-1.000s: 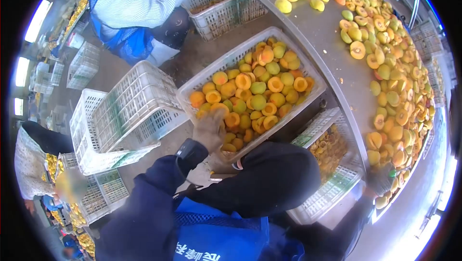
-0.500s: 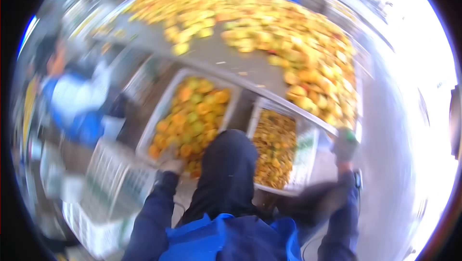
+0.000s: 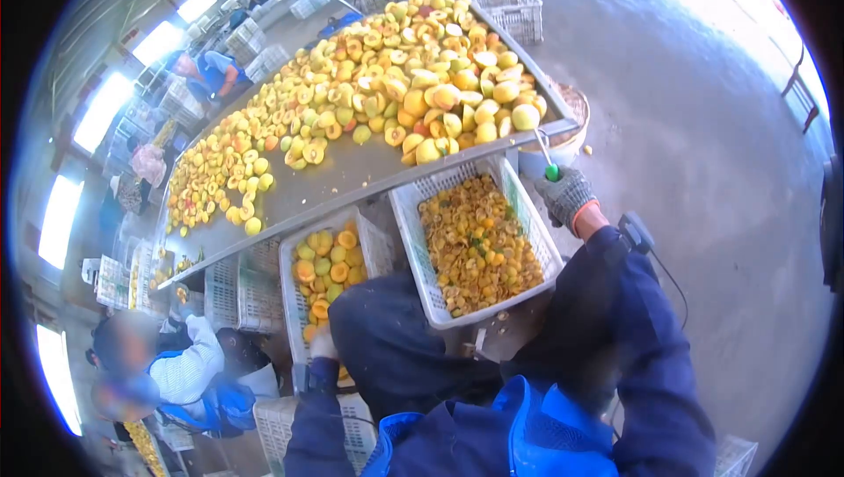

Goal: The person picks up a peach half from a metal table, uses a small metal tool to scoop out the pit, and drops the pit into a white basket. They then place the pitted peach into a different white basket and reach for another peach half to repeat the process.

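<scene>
R hand (image 3: 565, 196) had fingers wrapped rd tool (image 3: 552, 172), prob. for control; L hand (image 3: 323, 344), fingers unclear, was nr fruit crate (image 3: 376, 247), prob. for reach

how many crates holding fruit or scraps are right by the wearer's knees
2. The fruit crate is beside the left knee, with the left hand in it; the scrap crate is ahead, between the knees. Others may be hidden behind the legs.
</scene>
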Action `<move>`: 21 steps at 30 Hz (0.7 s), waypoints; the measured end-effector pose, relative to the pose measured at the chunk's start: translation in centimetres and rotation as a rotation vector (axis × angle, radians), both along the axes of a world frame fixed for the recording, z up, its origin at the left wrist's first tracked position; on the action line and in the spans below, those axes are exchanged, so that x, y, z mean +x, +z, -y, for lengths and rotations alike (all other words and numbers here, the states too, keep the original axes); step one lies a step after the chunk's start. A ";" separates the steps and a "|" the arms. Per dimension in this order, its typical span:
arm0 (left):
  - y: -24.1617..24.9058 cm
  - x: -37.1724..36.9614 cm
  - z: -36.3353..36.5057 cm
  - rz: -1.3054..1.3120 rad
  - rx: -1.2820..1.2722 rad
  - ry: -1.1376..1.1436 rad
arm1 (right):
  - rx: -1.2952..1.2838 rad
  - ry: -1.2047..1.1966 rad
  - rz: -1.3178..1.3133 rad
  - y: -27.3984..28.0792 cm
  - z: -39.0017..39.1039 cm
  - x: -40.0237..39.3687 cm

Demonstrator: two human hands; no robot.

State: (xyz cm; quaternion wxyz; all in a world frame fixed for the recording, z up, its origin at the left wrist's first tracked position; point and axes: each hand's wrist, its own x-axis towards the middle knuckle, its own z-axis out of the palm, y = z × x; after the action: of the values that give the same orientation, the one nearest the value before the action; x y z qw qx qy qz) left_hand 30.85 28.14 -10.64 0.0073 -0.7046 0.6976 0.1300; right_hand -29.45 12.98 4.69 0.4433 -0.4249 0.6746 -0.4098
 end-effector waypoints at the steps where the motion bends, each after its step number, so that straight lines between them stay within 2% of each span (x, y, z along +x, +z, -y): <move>1: 7.1 -4.1 1.5 0.199 0.077 -0.029 | 0.037 0.078 -0.051 1.0 -0.4 0.9; 2: 4.6 -1.4 2.5 0.202 -0.203 -0.093 | 0.068 0.160 -0.104 1.3 -0.6 1.6; 3: 8.3 -4.5 3.6 -0.155 -0.305 0.134 | 0.003 0.209 -0.144 0.0 -0.3 2.2; 4: 9.9 -5.6 4.7 -0.249 -0.374 0.181 | 0.004 0.212 -0.139 -1.1 0.1 2.9; 6: 10.1 -5.3 8.1 -0.589 -0.303 0.357 | -0.003 0.301 -0.238 -2.9 0.9 4.0; 7: 11.0 -6.3 10.0 -0.597 -0.309 0.356 | -0.086 0.327 -0.340 -3.3 1.2 4.4; 8: 12.4 -8.0 11.5 -0.739 -0.313 0.337 | -0.079 0.360 -0.376 -3.6 1.8 4.6; 9: 13.9 -10.0 13.0 -0.879 -0.314 0.321 | -0.039 0.338 -0.340 -3.2 2.0 5.0; 11: 16.8 -14.6 16.1 -0.977 -0.302 0.280 | 0.014 0.331 -0.311 -2.4 2.7 5.7; 12: 16.3 -15.6 18.2 -1.062 -0.285 0.247 | 0.043 0.286 -0.102 -2.4 3.3 6.0; 13: 16.0 -16.5 20.4 -1.003 -0.297 0.153 | 0.078 0.238 0.106 -2.4 3.9 6.2; 16: 15.2 -20.4 26.2 -0.604 -0.448 -0.055 | 0.120 0.209 0.187 2.2 6.1 7.1; 18: 12.8 -22.5 30.1 -0.634 -0.455 -0.079 | 0.097 0.194 0.234 2.8 8.2 7.7; 21: 12.4 -25.0 33.7 -0.452 -0.330 -0.148 | 0.029 0.115 0.337 1.4 11.2 7.9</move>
State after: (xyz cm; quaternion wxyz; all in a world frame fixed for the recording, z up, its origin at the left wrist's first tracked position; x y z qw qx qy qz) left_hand 5.80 -5.60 1.72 -0.2537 -0.5967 0.7426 0.1678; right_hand -21.58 1.80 6.06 0.5789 -0.3815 0.5711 -0.4395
